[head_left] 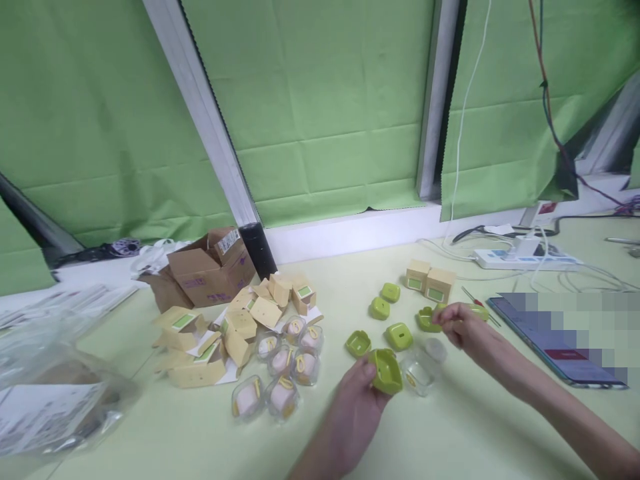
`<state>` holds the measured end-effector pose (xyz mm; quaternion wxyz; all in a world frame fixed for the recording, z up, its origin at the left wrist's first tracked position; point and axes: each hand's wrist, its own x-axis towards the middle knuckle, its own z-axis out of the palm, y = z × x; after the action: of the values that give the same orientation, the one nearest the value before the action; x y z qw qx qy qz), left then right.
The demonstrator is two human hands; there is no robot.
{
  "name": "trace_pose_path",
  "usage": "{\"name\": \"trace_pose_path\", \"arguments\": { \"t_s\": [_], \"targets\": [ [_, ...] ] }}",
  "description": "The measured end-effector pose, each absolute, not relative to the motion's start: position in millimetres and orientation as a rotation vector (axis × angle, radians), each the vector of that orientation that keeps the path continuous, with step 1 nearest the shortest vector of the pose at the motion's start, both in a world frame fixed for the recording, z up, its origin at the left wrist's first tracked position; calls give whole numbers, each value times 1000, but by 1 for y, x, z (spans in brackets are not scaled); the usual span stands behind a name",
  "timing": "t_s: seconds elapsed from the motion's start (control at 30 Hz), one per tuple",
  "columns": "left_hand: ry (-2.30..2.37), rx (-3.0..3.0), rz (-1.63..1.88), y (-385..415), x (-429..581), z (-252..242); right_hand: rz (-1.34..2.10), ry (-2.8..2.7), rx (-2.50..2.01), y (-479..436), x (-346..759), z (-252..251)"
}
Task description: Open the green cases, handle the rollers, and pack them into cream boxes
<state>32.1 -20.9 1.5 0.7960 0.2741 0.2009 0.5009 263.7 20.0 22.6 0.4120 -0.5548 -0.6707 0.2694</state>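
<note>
My left hand (356,407) grips an open green plastic shell (387,372), square with rounded corners, its hollow side facing up. My right hand (463,325) is closed in a pinch above another open green shell (427,320); what its fingers hold, if anything, I cannot make out. Between the hands lie a green piece with a slot (399,337) and a clear plastic case (418,375) with a small yellow part inside. A clear round-cornered lid (435,350) is beside it. One more green shell (359,343) rests left of these, with smaller green pieces (380,308) behind.
Several clear cases with pinkish contents (281,360) sit left of my left hand, near opened small boxes (240,327) and a brown carton (213,270). Two small closed boxes (440,285), a power strip (525,259) and a phone (555,343) are right. A plastic bag (60,400) lies left.
</note>
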Motion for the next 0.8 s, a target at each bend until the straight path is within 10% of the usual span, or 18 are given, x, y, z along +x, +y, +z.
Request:
{"name": "trace_pose_path", "arguments": {
  "t_s": [0.3, 0.8],
  "targets": [
    [606, 627, 1016, -23, 39, 1, 1286, -1521, -1090, -4, 221, 26],
    [632, 733, 1038, -24, 41, -7, 762, -1969, -1204, -13, 213, 17]
  ]
}}
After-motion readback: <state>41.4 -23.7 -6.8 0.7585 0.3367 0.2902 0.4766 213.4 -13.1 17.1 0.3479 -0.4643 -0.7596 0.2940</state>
